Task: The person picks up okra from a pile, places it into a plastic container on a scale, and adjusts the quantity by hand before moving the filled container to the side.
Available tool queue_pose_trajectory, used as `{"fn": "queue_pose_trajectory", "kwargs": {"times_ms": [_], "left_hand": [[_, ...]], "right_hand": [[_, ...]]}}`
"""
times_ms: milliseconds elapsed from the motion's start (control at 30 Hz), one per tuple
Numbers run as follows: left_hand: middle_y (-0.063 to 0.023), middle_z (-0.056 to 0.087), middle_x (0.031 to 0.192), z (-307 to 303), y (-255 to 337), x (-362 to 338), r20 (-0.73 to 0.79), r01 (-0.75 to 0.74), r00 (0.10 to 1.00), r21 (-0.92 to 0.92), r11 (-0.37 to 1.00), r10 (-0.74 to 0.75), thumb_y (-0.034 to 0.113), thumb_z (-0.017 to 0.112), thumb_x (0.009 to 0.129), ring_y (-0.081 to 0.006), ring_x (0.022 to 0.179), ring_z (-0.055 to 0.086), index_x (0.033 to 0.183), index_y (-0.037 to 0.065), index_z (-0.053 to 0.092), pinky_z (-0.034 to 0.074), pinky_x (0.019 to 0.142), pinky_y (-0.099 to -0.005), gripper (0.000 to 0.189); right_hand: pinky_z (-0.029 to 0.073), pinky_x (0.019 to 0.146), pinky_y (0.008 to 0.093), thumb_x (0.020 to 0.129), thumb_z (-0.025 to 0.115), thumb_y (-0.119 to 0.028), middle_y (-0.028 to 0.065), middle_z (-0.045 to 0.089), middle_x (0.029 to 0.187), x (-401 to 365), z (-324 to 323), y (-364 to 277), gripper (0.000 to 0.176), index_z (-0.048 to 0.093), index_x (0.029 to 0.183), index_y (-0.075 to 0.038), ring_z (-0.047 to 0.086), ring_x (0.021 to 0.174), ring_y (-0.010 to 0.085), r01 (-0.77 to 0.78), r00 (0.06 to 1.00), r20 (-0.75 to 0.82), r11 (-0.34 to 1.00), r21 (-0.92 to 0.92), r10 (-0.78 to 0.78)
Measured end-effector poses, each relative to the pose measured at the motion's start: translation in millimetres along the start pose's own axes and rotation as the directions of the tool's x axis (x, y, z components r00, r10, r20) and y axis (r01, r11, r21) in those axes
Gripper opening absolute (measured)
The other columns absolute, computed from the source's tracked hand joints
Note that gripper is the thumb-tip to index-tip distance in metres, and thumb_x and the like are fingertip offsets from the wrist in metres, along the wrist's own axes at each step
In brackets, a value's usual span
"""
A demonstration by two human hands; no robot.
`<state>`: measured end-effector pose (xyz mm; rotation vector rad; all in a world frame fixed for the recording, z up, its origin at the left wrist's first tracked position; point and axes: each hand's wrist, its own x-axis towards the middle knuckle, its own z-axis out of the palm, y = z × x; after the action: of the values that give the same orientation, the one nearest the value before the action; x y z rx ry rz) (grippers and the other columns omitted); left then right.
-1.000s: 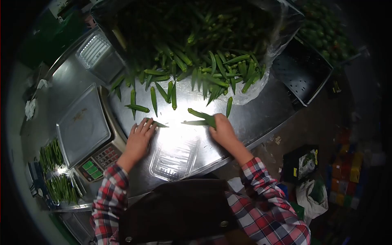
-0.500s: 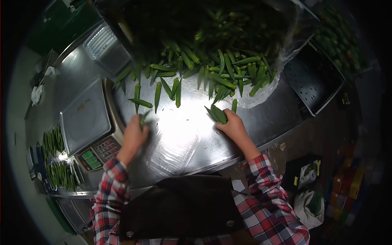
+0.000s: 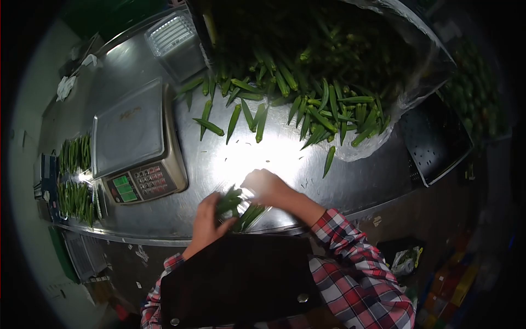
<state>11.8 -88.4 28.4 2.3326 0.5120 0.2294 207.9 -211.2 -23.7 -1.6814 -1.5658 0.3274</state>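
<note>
Low at the front of the steel table, my left hand (image 3: 208,220) is closed around a few green okra pods (image 3: 228,202), over the clear plastic tray (image 3: 244,206). Other okra pods (image 3: 251,217) lie at the tray, just below my right hand (image 3: 267,187). That hand is bent over the tray's far side, and blur hides whether its fingers grip anything. Farther back, loose okra (image 3: 233,124) lies scattered on the metal in front of a big heap of okra (image 3: 323,60) spilling from a plastic-lined container.
A scale (image 3: 131,131) with a lit green display stands at left. Beyond it are filled okra packs (image 3: 75,203) at the table's left end and stacked clear trays (image 3: 172,35) at the back. A black perforated crate (image 3: 433,140) is on the right.
Both hands have come back toward my body and together over the tray. Okra that my right hand held apart now lies at the tray. The view has shifted left.
</note>
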Motion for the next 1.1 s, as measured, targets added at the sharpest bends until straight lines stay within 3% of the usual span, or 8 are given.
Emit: {"fn": "queue_pose_trajectory", "kwargs": {"times_ms": [333, 567, 700, 833, 867, 900, 967, 1100], "left_hand": [[-0.0227, 0.038, 0.130, 40, -5, 14, 0.348, -0.326, 0.919, 0.414, 0.850, 0.183, 0.044, 0.076, 0.063, -0.0408, 0.124, 0.031, 0.129, 0.001, 0.039, 0.026, 0.103, -0.0502, 0.087], [-0.0188, 0.038, 0.131, 52, 21, 34, 0.136, -0.073, 0.990, 0.280, 0.957, 0.036, 0.022, 0.073, 0.069, -0.0392, 0.122, 0.033, 0.125, 0.005, 0.045, 0.031, 0.101, -0.0457, 0.064], [-0.0118, 0.042, 0.132, 56, -3, 36, 0.258, -0.273, 0.940, 0.166, 0.948, 0.225, 0.013, 0.063, 0.078, -0.0365, 0.119, 0.039, 0.123, 0.008, 0.049, 0.033, 0.099, -0.0445, 0.047], [-0.0067, 0.047, 0.130, 41, -14, 39, 0.462, -0.457, 0.793, 0.019, 0.889, 0.398, 0.009, 0.060, 0.078, -0.0294, 0.119, 0.042, 0.112, 0.010, 0.057, 0.034, 0.099, -0.0451, 0.034], [-0.0064, 0.047, 0.130, 41, -16, 38, 0.501, -0.483, 0.754, -0.015, 0.875, 0.425, 0.009, 0.060, 0.078, -0.0277, 0.120, 0.042, 0.112, 0.010, 0.057, 0.033, 0.099, -0.0456, 0.034], [-0.0061, 0.047, 0.130, 40, -17, 40, 0.533, -0.509, 0.715, -0.046, 0.860, 0.452, 0.008, 0.060, 0.078, -0.0261, 0.121, 0.042, 0.111, 0.010, 0.057, 0.033, 0.099, -0.0461, 0.033], [-0.0052, 0.047, 0.130, 36, -8, 43, 0.552, -0.514, 0.699, -0.054, 0.856, 0.454, 0.009, 0.060, 0.078, -0.0228, 0.122, 0.042, 0.113, 0.011, 0.056, 0.030, 0.101, -0.0474, 0.035], [-0.0054, 0.046, 0.131, 36, -4, 40, 0.586, -0.519, 0.672, -0.064, 0.852, 0.453, 0.011, 0.061, 0.078, -0.0231, 0.123, 0.041, 0.116, 0.011, 0.055, 0.029, 0.102, -0.0468, 0.038]], "right_hand": [[0.043, 0.072, 0.0376, 0.074, 0.059, -0.007, 0.0107, 0.052, 0.078, -9, -30, 60, 0.003, 0.058, 0.076, -0.005, 0.051, 0.080, 0.0282, -0.235, 0.972, -0.062, 0.938, -0.256, 0.227], [0.045, 0.067, 0.0366, 0.069, 0.060, -0.006, 0.0117, 0.054, 0.073, -26, -55, 59, 0.006, 0.057, 0.074, -0.003, 0.053, 0.071, 0.0292, -0.320, 0.942, -0.152, 0.936, -0.147, 0.298], [0.046, 0.068, 0.0253, 0.073, 0.065, -0.011, 0.0034, 0.060, 0.074, -119, -179, 1, 0.015, 0.062, 0.084, -0.002, 0.057, 0.071, 0.0132, -0.745, 0.550, -0.305, 0.622, 0.240, 0.777], [0.047, 0.061, 0.0312, 0.074, 0.061, -0.009, 0.0046, 0.059, 0.071, -210, -253, -31, 0.011, 0.064, 0.082, -0.003, 0.057, 0.067, 0.0151, -0.381, 0.074, -0.485, 0.474, 0.794, 0.872], [0.047, 0.060, 0.0330, 0.074, 0.061, -0.010, 0.0081, 0.060, 0.071, -238, -246, -21, 0.012, 0.064, 0.083, -0.003, 0.059, 0.066, 0.0177, -0.928, 0.191, -0.616, 0.345, 0.140, 0.764], [0.047, 0.059, 0.0348, 0.074, 0.062, -0.011, 0.0116, 0.061, 0.070, -257, -235, -8, 0.014, 0.064, 0.084, -0.002, 0.060, 0.065, 0.0202, -0.795, 0.390, -0.598, -0.072, -0.603, 0.700], [0.048, 0.067, 0.0364, 0.077, 0.065, -0.015, 0.0153, 0.061, 0.078, -216, -195, 4, 0.016, 0.060, 0.081, 0.000, 0.062, 0.075, 0.0292, -0.927, 0.209, -0.623, 0.355, 0.119, 0.754], [0.045, 0.077, 0.0350, 0.079, 0.059, -0.005, 0.0145, 0.056, 0.086, -97, -83, 21, 0.009, 0.059, 0.087, -0.001, 0.056, 0.084, 0.0298, -0.583, 0.807, -0.227, 0.798, -0.151, 0.546]]}}
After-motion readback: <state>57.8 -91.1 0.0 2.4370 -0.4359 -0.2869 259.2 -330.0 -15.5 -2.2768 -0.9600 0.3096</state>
